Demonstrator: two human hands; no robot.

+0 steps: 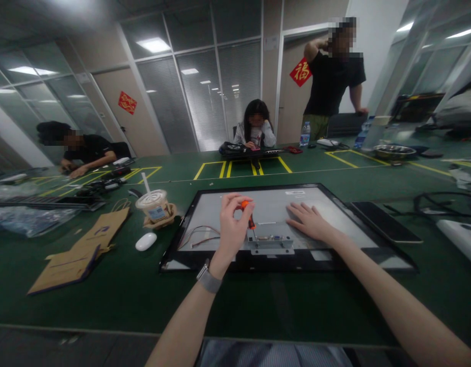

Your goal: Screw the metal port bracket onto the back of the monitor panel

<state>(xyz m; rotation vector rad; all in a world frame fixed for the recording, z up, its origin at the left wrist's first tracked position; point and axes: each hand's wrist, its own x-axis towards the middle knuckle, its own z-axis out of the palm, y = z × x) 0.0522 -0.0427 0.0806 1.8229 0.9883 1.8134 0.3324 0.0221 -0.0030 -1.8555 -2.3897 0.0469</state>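
Observation:
A flat display panel (205, 204) with a black frame and grey back lies on the green table in front of me. My left hand (235, 219), a watch on its wrist, grips the orange-and-black handle of a screwdriver (252, 222). The screwdriver stands nearly upright, its shaft pointing down at a metal bracket (271, 245) with connector ports near the panel's front edge. Whether the tip sits in a screw is too small to tell. My right hand (310, 221) rests flat on the panel's back, fingers spread. Thin wires (199, 235) lie on the panel's left part.
Left of the panel are a white mouse (146, 241), a drink cup with straw (155, 204) and a brown paper bag (82, 252). A dark phone-like slab (384, 221) and cables (445, 201) lie to the right. Several people are around the table (258, 300).

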